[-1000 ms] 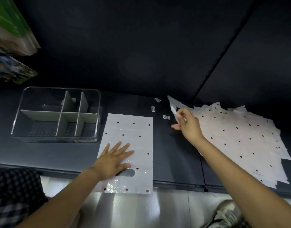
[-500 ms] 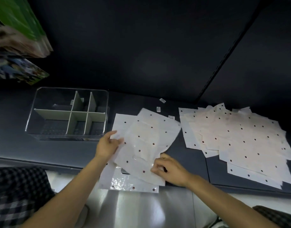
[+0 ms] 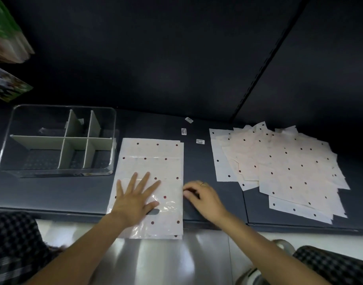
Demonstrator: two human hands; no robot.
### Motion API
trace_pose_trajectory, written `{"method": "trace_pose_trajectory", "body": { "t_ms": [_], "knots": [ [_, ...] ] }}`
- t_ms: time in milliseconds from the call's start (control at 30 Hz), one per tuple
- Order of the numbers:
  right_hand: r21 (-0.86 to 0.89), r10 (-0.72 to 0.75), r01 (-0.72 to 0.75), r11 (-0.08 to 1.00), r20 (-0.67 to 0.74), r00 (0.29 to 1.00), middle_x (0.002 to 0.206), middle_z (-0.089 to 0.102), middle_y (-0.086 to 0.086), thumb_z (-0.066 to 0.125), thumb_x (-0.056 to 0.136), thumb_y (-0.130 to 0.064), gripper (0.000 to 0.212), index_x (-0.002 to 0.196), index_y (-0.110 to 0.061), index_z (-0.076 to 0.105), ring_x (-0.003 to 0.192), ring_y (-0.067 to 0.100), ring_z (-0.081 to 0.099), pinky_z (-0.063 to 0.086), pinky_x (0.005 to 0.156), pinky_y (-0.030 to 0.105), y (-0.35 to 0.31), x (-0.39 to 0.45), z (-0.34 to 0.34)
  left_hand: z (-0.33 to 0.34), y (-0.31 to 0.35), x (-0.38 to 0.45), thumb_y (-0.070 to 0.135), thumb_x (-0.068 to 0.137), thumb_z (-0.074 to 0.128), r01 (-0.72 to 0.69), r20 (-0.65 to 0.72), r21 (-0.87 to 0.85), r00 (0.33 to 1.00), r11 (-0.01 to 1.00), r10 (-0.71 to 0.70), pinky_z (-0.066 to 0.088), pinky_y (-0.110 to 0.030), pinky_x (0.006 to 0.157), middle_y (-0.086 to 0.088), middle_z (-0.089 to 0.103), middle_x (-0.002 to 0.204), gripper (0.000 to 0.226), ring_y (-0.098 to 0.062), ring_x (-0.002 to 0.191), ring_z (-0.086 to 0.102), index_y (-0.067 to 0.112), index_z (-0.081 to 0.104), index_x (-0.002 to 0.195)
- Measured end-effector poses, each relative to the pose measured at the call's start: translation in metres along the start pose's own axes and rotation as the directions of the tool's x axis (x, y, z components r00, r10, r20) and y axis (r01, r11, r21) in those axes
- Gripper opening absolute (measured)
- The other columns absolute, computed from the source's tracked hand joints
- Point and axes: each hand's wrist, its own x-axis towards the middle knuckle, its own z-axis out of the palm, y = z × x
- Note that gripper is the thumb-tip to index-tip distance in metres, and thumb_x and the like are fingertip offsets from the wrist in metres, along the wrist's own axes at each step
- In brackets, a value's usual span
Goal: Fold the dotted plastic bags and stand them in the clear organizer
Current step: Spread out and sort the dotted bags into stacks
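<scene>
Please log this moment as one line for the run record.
left hand flat on stacked bags | right hand at stack's right edge | organizer empty | pile waiting

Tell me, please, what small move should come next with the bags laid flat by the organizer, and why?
Probably fold the flat bags over: the left hand presses them flat, the right hand sits at their right edge, and the clear organizer holds none.

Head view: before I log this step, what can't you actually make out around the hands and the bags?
- Right hand: its curled fingertips hide whether it pinches the edge of the flat bags.
- How many bags lie under the left hand: the layers overlap, so there is no count.
- Small labels on the shelf: print too small to read.
- Pile of bags: too overlapped to count.
- Clear organizer: the contents of its back cells are dim.
</scene>
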Motion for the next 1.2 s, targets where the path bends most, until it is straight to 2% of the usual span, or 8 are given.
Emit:
{"method": "trace_pose_trajectory", "body": {
  "t_ms": [167,333,533,667,833,967,1067,1200],
  "knots": [
    [-0.336,0.164,-0.238,0.911,-0.235,0.958,0.143,0.044,0.004,0.058,0.092,-0.025,0.047,0.136,-0.012,0.047,0.132,0.023,0.036,0.034,0.106,0.031,0.062,0.014,-0.043,0.0,-0.011,0.009,0.081,0.062,-0.025,-0.021,-0.005,0.015,1.0,1.0,0.021,-0.015,-0.063,0.106,0.011,-0.045,0.142,0.07,-0.025,0.131,-0.042,0.055,-0.039,0.125],
    [-0.365,0.13,-0.293,0.884,-0.41,0.903,0.105,0.064,0.011,0.055,0.089,-0.003,0.016,0.098,-0.003,0.069,0.097,0.027,0.056,0.046,0.079,0.033,0.068,0.026,-0.037,-0.003,-0.018,0.013,0.082,0.062,-0.024,-0.036,-0.023,0.022,0.999,0.999,0.037,-0.016,-0.062,0.106,0.01,-0.04,0.146,0.075,-0.025,0.134,-0.039,0.053,-0.035,0.13],
    [-0.218,0.009,-0.06,0.974,-0.23,0.973,0.094,0.064,0.004,0.053,0.092,-0.009,0.011,0.092,-0.008,0.064,0.089,0.02,0.055,0.044,0.073,0.03,0.03,0.025,-0.03,-0.017,0.003,0.01,0.072,0.081,0.015,-0.029,-0.166,-0.155,0.986,0.988,0.003,-0.005,-0.045,0.116,0.011,-0.009,0.156,0.075,-0.021,0.146,-0.011,0.039,0.009,0.149],
    [-0.124,-0.172,0.155,0.98,-0.143,0.975,0.092,0.063,-0.001,0.052,0.095,-0.016,0.011,0.095,-0.011,0.062,0.087,0.014,0.055,0.045,0.076,0.03,-0.005,-0.004,-0.008,-0.041,0.058,0.003,0.043,0.091,0.054,-0.107,-0.237,-0.848,0.953,0.519,-0.191,0.045,-0.028,0.097,-0.002,0.057,0.129,0.044,-0.016,0.108,0.06,0.033,0.047,0.133],
    [0.23,-0.083,0.079,0.97,0.01,0.996,0.08,0.062,-0.003,0.05,0.096,-0.025,0.007,0.09,-0.023,0.05,0.067,0.005,0.055,0.046,0.065,0.023,-0.034,-0.035,0.003,-0.054,0.099,-0.001,0.031,0.094,0.056,0.172,0.174,-0.985,0.981,-0.034,-0.082,0.056,-0.032,0.08,-0.01,0.066,0.108,0.029,-0.02,0.091,0.067,0.031,0.057,0.122],
    [0.092,-0.16,0.169,0.981,-0.094,0.983,0.114,0.054,-0.01,0.066,0.085,-0.033,0.032,0.112,-0.023,0.051,0.105,0.006,0.05,0.044,0.09,0.027,-0.041,-0.026,-0.023,-0.074,0.081,0.003,-0.008,0.082,0.056,-0.119,-0.084,-0.78,0.993,0.615,0.085,0.041,-0.013,0.084,0.001,0.066,0.1,0.028,-0.01,0.093,0.056,0.011,0.068,0.099],
    [-0.099,-0.173,0.192,0.976,0.175,0.969,0.152,0.016,-0.015,0.077,0.07,-0.044,0.097,0.146,-0.036,0.018,0.14,0.002,0.005,0.013,0.111,0.021,-0.035,-0.012,-0.054,-0.109,0.074,0.001,-0.001,0.083,0.06,-0.304,0.223,-0.496,0.861,0.813,0.458,0.042,-0.021,0.091,0.009,0.064,0.091,0.023,-0.005,0.088,0.053,0.017,0.074,0.088],
    [0.056,-0.099,0.085,0.995,0.338,0.936,0.091,0.06,0.0,0.07,0.082,-0.036,0.018,0.094,-0.022,0.066,0.082,-0.004,0.045,0.034,0.078,0.014,-0.024,-0.013,-0.056,-0.134,0.085,0.003,0.011,0.084,0.065,-0.338,0.32,-0.356,0.832,0.871,0.453,0.047,-0.03,0.084,0.022,0.056,0.077,0.017,-0.009,0.086,0.055,0.026,0.073,0.083]
  ]
}}
